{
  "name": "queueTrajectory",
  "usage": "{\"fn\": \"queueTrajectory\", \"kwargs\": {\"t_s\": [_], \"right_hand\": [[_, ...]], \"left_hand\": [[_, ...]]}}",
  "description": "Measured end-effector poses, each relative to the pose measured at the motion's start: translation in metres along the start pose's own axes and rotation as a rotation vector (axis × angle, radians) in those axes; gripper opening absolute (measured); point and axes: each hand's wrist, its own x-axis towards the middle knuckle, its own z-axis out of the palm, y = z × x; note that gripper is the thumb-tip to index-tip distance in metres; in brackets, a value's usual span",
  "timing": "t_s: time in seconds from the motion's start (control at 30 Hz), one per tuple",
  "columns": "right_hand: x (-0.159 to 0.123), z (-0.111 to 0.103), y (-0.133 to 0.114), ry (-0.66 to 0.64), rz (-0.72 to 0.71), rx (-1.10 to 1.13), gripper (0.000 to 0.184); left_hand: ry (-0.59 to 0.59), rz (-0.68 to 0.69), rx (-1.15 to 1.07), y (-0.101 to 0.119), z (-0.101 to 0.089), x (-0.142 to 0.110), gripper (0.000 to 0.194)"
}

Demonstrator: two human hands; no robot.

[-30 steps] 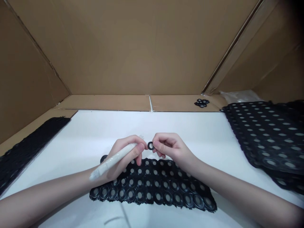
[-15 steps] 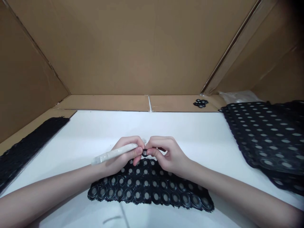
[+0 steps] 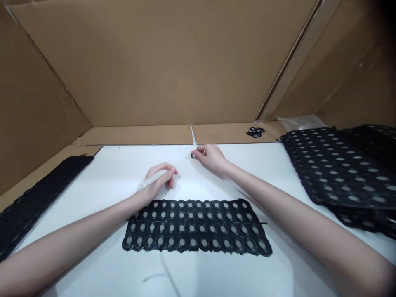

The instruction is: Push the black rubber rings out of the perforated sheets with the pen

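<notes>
My left hand (image 3: 161, 177) is closed round a white pen-like tool (image 3: 152, 180), held slantwise over the far left corner of a black sheet of rings (image 3: 198, 226). This sheet lies flat in front of me, with rows of round pale holes in it. Farther off, my right hand (image 3: 210, 156) pinches a small black ring (image 3: 192, 156) between thumb and fingertips, near the far edge of the white table. The two hands are apart. The tip of the pen-like tool is hidden by my left fingers.
A dark stack (image 3: 43, 194) lies along the left side. On the right are larger black perforated sheets (image 3: 337, 165) in a pile, with a clear plastic bag (image 3: 301, 122) behind. Several loose black rings (image 3: 255, 132) sit on the cardboard strip (image 3: 142, 135). Cardboard walls (image 3: 173, 62) enclose the white table (image 3: 123, 161).
Both hands were together at the small black ring above the sheet. My right hand has since carried the ring away toward the back; my left has drawn off slightly left, still holding the tool.
</notes>
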Motion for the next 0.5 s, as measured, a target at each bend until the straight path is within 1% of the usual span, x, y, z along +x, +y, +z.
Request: {"fn": "queueTrajectory", "kwargs": {"t_s": [0.1,0.17,0.23,0.3,0.37,0.43,0.5], "right_hand": [[-0.002,-0.005,0.009,0.012,0.036,0.005,0.036],[-0.013,-0.013,0.013,0.016,0.042,0.000,0.035],[-0.029,-0.025,0.014,-0.030,0.047,-0.007,0.034],[-0.049,-0.039,0.012,-0.170,0.034,-0.009,0.038],[-0.070,-0.054,0.008,-0.356,0.036,-0.021,0.039],[-0.091,-0.067,0.003,-0.492,0.065,-0.012,0.038],[-0.107,-0.076,0.000,-0.582,0.090,-0.038,0.040]], "left_hand": [[-0.024,0.014,-0.007,0.001,0.001,-0.001,0.027],[-0.026,0.022,-0.007,0.002,0.001,-0.001,0.027],[-0.030,0.036,-0.012,0.001,0.002,-0.001,0.026],[-0.037,0.062,-0.017,-0.001,0.002,-0.001,0.026],[-0.048,0.085,-0.013,-0.004,0.003,-0.001,0.027],[-0.055,0.101,0.000,-0.006,0.004,-0.001,0.028],[-0.064,0.119,0.019,-0.005,0.004,-0.001,0.029]]}}
